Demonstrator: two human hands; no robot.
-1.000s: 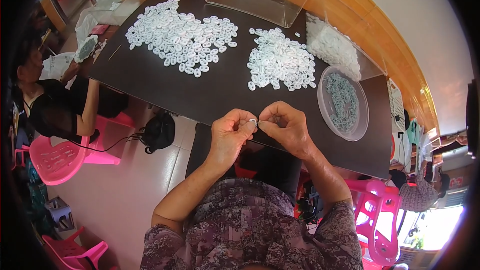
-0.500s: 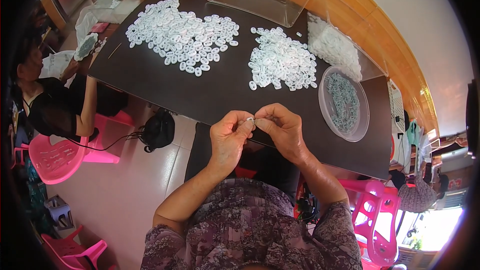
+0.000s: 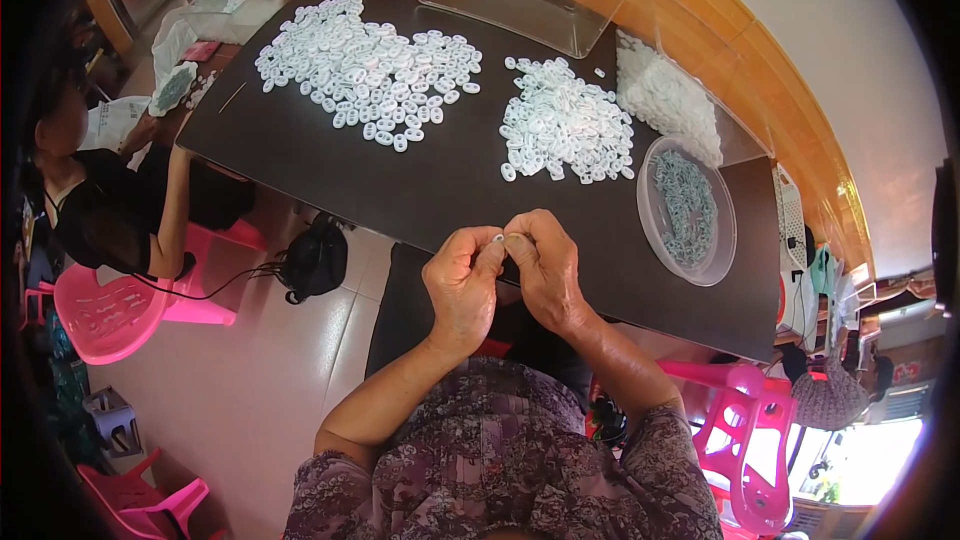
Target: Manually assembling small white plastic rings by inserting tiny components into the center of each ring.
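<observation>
The left hand (image 3: 465, 285) pinches a small white piece (image 3: 498, 238) between thumb and bent forefinger, the tips closed on it; the right hand (image 3: 548, 270) meets it there, thumb and forefinger bunched close, though whether they grip anything I cannot tell; the piece sits between the hands, near the edge of the smooth, dark tabletop (image 3: 420, 180); beyond lie two loose heaps of glossy white ovals, a broad left heap (image 3: 370, 70) of pieces with paired openings and a compact right heap (image 3: 565, 120); rightward, a round translucent bowl (image 3: 644, 210) holds tangled, slender grey-green bits (image 3: 685, 210).
</observation>
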